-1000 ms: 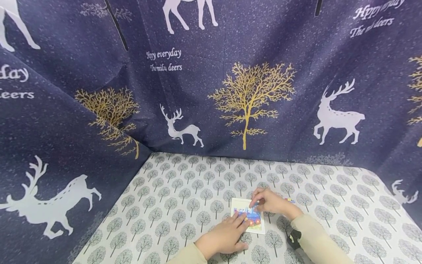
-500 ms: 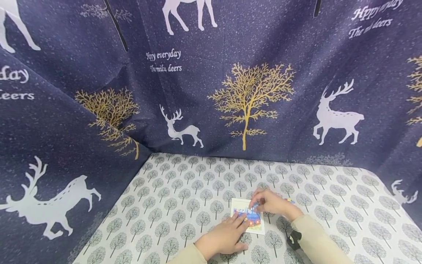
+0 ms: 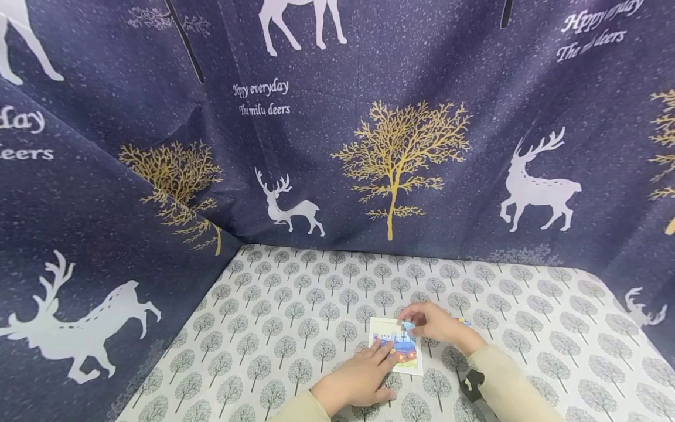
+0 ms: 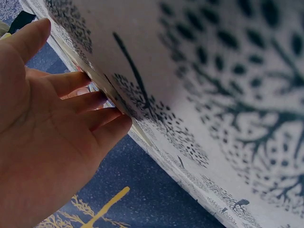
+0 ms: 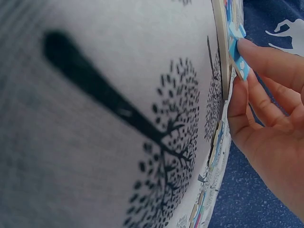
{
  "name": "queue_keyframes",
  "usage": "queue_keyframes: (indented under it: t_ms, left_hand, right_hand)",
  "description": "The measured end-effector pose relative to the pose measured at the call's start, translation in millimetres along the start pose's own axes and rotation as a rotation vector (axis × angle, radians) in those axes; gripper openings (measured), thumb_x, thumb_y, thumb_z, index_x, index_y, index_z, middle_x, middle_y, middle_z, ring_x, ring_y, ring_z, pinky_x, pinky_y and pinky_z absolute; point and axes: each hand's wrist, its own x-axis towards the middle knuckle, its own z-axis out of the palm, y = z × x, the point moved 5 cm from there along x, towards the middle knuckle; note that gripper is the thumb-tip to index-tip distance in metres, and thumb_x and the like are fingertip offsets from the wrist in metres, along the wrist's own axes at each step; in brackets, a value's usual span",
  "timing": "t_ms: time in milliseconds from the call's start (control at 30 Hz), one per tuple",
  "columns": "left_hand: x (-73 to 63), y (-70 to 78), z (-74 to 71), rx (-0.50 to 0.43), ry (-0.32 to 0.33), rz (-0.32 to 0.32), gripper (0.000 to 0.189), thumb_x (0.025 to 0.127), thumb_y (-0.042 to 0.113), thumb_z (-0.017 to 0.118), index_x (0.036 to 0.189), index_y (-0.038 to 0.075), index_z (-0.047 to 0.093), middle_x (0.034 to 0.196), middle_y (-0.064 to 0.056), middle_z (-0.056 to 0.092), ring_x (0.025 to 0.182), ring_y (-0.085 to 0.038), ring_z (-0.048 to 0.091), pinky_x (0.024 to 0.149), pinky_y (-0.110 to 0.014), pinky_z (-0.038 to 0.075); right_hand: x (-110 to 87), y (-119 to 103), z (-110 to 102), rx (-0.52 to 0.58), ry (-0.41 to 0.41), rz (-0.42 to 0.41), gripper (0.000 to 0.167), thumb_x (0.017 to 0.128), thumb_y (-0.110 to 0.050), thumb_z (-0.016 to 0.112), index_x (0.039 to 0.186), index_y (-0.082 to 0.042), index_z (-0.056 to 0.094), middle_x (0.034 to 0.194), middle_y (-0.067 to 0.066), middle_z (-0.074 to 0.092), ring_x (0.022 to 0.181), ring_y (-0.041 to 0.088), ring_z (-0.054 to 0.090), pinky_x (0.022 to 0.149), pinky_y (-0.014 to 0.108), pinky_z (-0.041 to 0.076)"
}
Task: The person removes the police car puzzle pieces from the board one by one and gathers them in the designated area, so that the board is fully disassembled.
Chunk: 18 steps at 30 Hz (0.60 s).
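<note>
A small framed jigsaw puzzle (image 3: 413, 366) with a blue cartoon vehicle and red wheels lies on the tree-patterned cloth. My left hand (image 3: 358, 376) rests on its lower left part with straight, spread fingers; the left wrist view shows those fingertips (image 4: 124, 121) against the board's edge. Over the puzzle's upper right corner is my right hand (image 3: 436, 323). Between thumb and finger it pinches a light blue puzzle piece (image 5: 241, 59), tilted at the board's edge in the right wrist view. The fingers hide part of the picture in the head view.
Beyond the right hand a few colourful pieces (image 3: 464, 321) lie on the cloth (image 3: 295, 351). The right wrist view shows a loose piece (image 5: 216, 145) near the board. A dark blue curtain (image 3: 327, 135) with deer and trees hangs behind.
My right hand has shifted slightly, and its fingertips sit closer to the puzzle's upper right corner, showing more of the picture. The left hand stays put.
</note>
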Motion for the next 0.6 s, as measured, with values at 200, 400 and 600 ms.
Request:
queue_keyframes:
  t_ms: [200,400,600]
  left_hand:
    - [0.0,0.9,-2.3,-0.007,-0.002,-0.001,0.072,0.092,0.056,0.051,0.150,0.015,0.035,0.157,-0.005,0.026,0.143,-0.027,0.025,0.112,-0.037,0.032]
    - [1.9,-1.1,2.9,-0.003,0.002,-0.002,0.072,0.092,0.057,0.050,0.150,0.016,0.034,0.158,-0.004,0.025,0.143,-0.026,0.025,0.112,-0.037,0.032]
    - [2.4,-2.1,6.6,-0.002,0.000,0.005,0.073,0.092,0.057,0.049,0.150,0.016,0.034,0.158,-0.005,0.025,0.143,-0.027,0.025,0.112,-0.038,0.033]
  right_hand:
    - [0.4,-1.0,-1.3,0.015,0.023,0.012,0.031,0.074,0.001,0.073,0.103,-0.007,0.067,0.092,0.003,0.064,0.086,0.020,0.059,0.080,0.029,0.051]
    - [-0.2,-2.0,-1.9,0.029,0.031,0.025,0.025,0.075,0.000,0.073,0.098,-0.006,0.066,0.091,0.003,0.065,0.086,0.020,0.061,0.081,0.031,0.052]
    - [-1.2,-1.5,-1.8,0.056,0.039,0.006,0.022,0.077,0.000,0.072,0.098,-0.004,0.067,0.090,0.004,0.066,0.085,0.018,0.062,0.080,0.031,0.053]
